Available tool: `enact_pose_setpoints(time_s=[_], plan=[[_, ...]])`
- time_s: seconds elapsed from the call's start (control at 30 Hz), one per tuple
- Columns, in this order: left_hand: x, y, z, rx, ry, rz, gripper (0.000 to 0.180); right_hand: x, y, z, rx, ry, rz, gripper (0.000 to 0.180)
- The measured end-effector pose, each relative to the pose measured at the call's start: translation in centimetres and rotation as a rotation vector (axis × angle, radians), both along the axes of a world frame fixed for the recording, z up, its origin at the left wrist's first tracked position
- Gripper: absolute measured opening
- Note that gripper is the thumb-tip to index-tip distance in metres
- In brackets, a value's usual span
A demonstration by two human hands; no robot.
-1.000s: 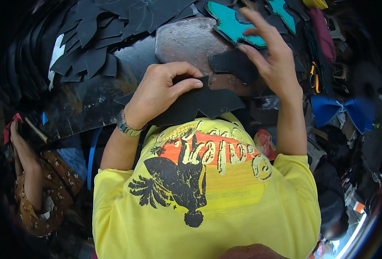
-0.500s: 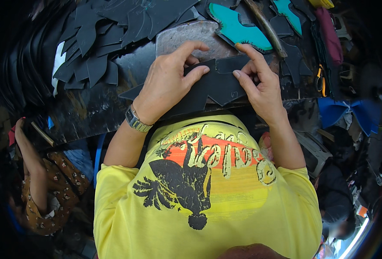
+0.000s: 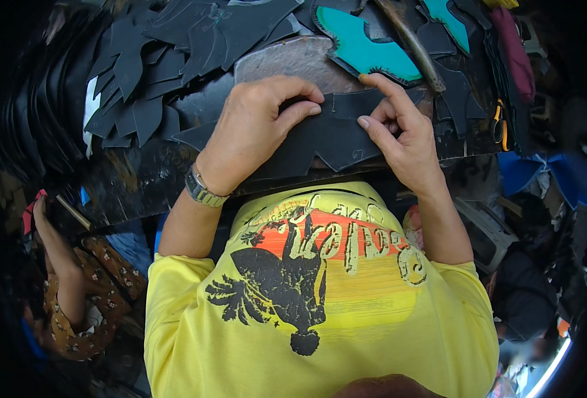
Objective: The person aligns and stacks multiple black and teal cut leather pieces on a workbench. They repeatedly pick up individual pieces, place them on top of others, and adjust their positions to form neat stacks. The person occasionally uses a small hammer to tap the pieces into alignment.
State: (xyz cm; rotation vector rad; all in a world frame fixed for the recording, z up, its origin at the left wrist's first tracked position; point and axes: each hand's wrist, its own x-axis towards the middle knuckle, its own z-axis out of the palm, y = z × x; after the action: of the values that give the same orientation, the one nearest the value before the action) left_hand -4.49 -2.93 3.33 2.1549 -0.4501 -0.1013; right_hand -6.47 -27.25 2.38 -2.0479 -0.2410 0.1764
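A black cut-out sheet piece (image 3: pixel 333 142), with notched edges and a raised seam line near its upper edge, lies at the table's near edge. My left hand (image 3: pixel 257 129) pinches its upper edge, thumb and index finger together by the seam. On the right, my right hand (image 3: pixel 403 129) has its thumb resting on or just over the piece. Its index finger stretches forward, apart from the thumb, and the other fingers are curled. Just beyond my hands lies a worn grey slab (image 3: pixel 283 63), with a teal template (image 3: pixel 366 50) beside it.
Black cut pieces (image 3: pixel 137 73) are heaped at the back left. A worn stick-like tool (image 3: pixel 406 40) lies behind my right hand, and orange-handled scissors (image 3: pixel 500 126) sit at the table's right edge. Other people sit lower left, an arm (image 3: pixel 65 265) showing, and lower right.
My left index finger has come down to meet the thumb at the piece's edge. My right hand has barely moved; the whole view has shifted slightly.
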Motion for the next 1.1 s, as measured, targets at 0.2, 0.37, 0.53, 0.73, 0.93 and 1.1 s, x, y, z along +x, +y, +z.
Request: enact_pose_setpoints(time_s=[0.2,0.37,0.53,0.73,0.93,1.1], plan=[[1.1,0.1,0.6,0.034,-0.01,-0.037,0.015,-0.1,-0.1,0.2,0.028,0.077,0.009,0.057],[1.4,0.8,1.6,0.046,0.064,-0.043,0.015,-0.1,0.0,0.3,0.077,0.105,0.038,0.057],[1.8,0.6,0.9,0.069,0.101,-0.043,0.015,-0.1,0.0,0.4,0.098,0.116,0.023,0.058],[2.0,0.4,0.1,0.065,0.091,-0.045,0.016,0.1,-0.2,0.4,0.084,0.111,0.028,0.059],[2.1,0.2,-0.3,0.078,0.04,-0.064,0.016,0.1,-0.3,0.4,0.076,0.108,0.03,0.059],[2.1,0.1,-0.5,0.087,0.019,-0.09,0.016,0.1,-0.2,0.3,0.073,0.1,0.031,0.059]])
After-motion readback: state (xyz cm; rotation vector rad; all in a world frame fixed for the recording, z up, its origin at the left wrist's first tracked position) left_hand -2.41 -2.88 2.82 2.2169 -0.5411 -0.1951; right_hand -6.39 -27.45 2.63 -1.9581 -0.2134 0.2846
